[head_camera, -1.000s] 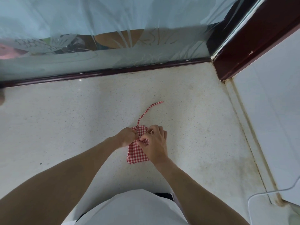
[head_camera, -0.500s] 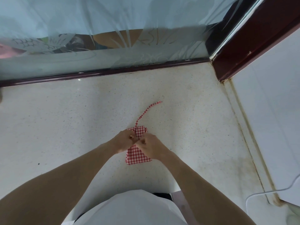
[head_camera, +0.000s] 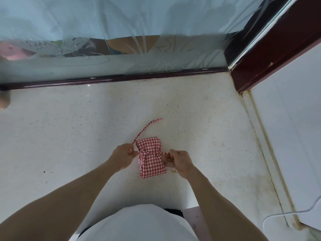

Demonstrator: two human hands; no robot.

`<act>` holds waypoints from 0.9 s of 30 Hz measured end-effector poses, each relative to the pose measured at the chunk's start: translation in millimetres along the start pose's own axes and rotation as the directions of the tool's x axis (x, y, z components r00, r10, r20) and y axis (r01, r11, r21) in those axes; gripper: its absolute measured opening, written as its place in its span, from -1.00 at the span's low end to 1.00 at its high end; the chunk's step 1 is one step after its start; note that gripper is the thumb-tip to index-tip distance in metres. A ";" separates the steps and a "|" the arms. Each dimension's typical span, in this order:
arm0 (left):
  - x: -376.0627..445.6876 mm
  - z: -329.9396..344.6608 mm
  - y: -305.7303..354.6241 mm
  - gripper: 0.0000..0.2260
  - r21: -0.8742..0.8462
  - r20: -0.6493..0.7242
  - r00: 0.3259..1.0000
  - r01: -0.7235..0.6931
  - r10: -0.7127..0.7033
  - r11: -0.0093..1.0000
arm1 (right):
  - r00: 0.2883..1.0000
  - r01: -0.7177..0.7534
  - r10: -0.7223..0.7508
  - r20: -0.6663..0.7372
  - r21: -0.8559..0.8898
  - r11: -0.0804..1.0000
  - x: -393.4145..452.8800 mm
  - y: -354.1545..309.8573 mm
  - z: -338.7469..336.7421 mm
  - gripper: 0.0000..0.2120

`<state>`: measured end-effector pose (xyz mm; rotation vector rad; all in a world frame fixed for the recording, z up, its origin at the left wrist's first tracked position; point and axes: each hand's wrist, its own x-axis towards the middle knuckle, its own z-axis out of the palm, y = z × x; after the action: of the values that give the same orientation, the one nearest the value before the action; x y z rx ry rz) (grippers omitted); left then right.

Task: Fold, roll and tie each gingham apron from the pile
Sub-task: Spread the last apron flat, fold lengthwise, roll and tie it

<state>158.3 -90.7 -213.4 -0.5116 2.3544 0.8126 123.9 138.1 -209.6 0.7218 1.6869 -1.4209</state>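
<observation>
Both hands have drawn apart since a moment ago, when they met over the middle of the bundle; each now sits at one side of it with the tie pulled taut between them. The gingham apron (head_camera: 151, 158) is a small red-and-white checked roll lying on the pale speckled worktop (head_camera: 69, 136), roughly midway between its near edge and the far edge under the window. A narrow strap of the same check (head_camera: 149, 152) circles the roll about a third of the way down from its far end, cinching the cloth so it bulges above and below the band. The loose strap end (head_camera: 147, 126) runs from the roll's far left corner away across the worktop toward the far edge, curling slightly at its tip.

The left hand (head_camera: 124, 156) is at the roll's left side, its fingers curled and pinching the strap just beside the cloth. The right hand (head_camera: 180, 162) is at the right side, thumb and fingers closed on the other strap end, with a thin pale thread across its fingers.

A dark red window frame (head_camera: 260, 54) borders the worktop's far edge and right corner, with frosted patterned glass (head_camera: 121, 23) behind it. A white cable (head_camera: 278, 215) loops near the worktop's near right corner.
</observation>
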 end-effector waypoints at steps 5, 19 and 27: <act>-3.9 2.9 -21.9 -0.79 0.284 -0.319 0.938 -0.043 0.137 0.958 | 0.983 0.166 -0.183 0.007 -0.460 0.872 2.4 -5.1 3.9 -0.70; -8.4 4.6 11.5 -0.68 0.086 -0.027 1.000 -0.005 0.008 0.996 | 0.924 0.374 -0.270 0.269 -0.778 0.505 -1.8 -26.2 23.8 -0.65; -3.6 -16.5 4.0 -0.74 -0.073 -0.090 0.994 0.050 -0.057 0.996 | 0.912 0.346 -0.401 0.082 -0.677 0.649 13.6 -13.3 7.6 -0.64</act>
<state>152.3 -98.0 -198.8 -0.6517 2.3913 0.8666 107.4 127.1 -214.7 -0.0081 2.3155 -0.8853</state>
